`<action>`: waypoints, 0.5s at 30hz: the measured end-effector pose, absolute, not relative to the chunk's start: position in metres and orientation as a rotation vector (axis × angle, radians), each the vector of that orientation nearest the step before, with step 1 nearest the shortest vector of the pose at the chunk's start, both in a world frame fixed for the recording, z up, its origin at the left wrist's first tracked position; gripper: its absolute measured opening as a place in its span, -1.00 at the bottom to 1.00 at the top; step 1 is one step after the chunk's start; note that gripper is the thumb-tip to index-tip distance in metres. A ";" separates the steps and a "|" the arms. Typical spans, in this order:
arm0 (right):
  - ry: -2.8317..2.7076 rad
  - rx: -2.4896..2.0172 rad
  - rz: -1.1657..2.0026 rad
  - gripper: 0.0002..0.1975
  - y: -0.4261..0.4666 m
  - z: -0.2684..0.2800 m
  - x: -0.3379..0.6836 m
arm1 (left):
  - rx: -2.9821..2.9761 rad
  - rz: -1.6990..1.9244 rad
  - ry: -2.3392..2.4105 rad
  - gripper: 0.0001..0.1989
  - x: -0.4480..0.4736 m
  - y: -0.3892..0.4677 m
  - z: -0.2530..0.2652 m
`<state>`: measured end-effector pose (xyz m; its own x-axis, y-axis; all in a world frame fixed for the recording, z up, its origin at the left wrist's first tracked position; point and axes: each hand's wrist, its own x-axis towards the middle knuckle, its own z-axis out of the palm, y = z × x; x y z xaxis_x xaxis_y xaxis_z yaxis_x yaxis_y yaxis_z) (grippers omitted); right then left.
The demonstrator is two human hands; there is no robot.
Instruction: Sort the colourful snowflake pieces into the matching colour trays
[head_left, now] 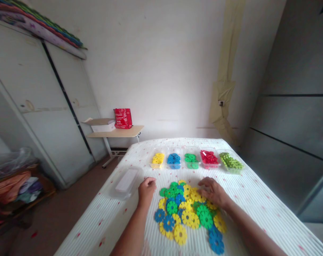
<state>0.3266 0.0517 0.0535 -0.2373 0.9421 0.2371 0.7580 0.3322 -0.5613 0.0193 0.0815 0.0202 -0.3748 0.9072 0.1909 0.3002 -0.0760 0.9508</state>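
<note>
On the bench (257, 199), the right hand (213, 192) is resting spread and released on the disc pile (188, 213), while the left hand (146, 190) is lying loosely clenched, grasping nothing visible, beside it

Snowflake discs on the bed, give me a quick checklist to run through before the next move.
1. Loose pile within reach of both hands: ok.
2. Right hand resting on the pile: ok.
3. Left hand free of discs: cannot tell, fingers curled.
4. Five sorting trays in a row, yellow to light green: ok.
5. Pile free of red discs: ok, none visible.
6. Clear lidded box beside left hand: ok.
</note>
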 end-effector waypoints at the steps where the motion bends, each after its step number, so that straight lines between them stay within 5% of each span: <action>1: -2.100 -1.486 0.428 -0.61 0.051 0.054 0.325 | 1.317 1.475 1.655 -0.80 0.019 0.082 0.020; 15: -2.238 -1.752 0.207 -0.73 0.041 0.059 0.311 | 1.366 1.479 1.600 -0.80 0.017 0.083 0.016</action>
